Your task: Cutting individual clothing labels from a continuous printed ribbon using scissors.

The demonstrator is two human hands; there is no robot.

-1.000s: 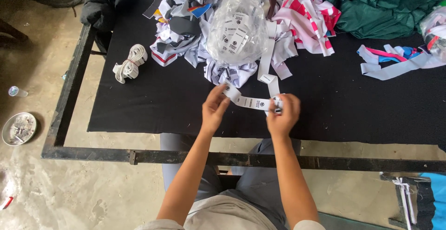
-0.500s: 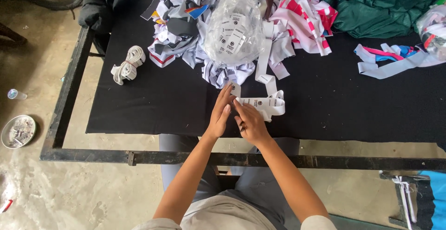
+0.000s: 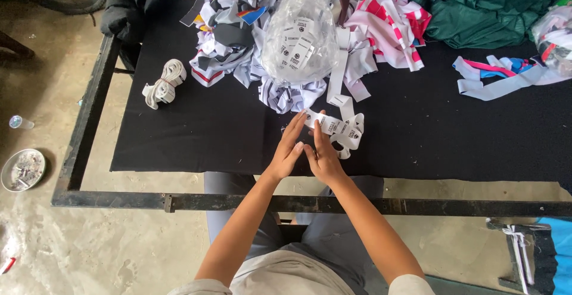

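On the black cloth (image 3: 179, 134) covering the metal-framed table (image 3: 83, 152), below the heap of fabric scraps (image 3: 238, 45) and the clear bag of labels (image 3: 301, 36), lies my strip of white woven labels (image 3: 336, 129). My left hand (image 3: 287, 152) and right hand (image 3: 325, 155) press flat together, fingers straight, touching its near end. I'd judge it best to keep the folds square and stacked evenly.

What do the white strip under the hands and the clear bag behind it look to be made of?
White strip: likely woven label tape, matte, limp, folding over itself in loops. Clear bag: thin plastic film, glossy and crinkled, with its contents showing through. Both hands rest on the strip.
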